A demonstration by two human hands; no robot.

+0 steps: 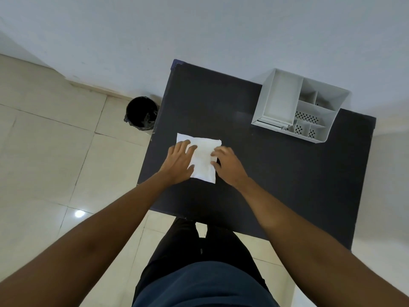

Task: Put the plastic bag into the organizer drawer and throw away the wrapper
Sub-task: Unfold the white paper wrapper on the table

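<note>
A white flat packet [202, 159] lies on the dark table [276, 178], left of its middle. My left hand [179, 161] rests on the packet's left side with the fingers spread. My right hand [228, 163] touches its right edge, fingers curled over it. I cannot tell the plastic bag from the wrapper; only one white piece shows. A white desk organizer [298, 106] stands at the table's far right corner, with a drawer face at its front left and several open compartments.
A black bin [141, 113] lined with a black bag stands on the tiled floor just left of the table's far left side. A pale wall runs behind the table. My legs are at the table's near edge.
</note>
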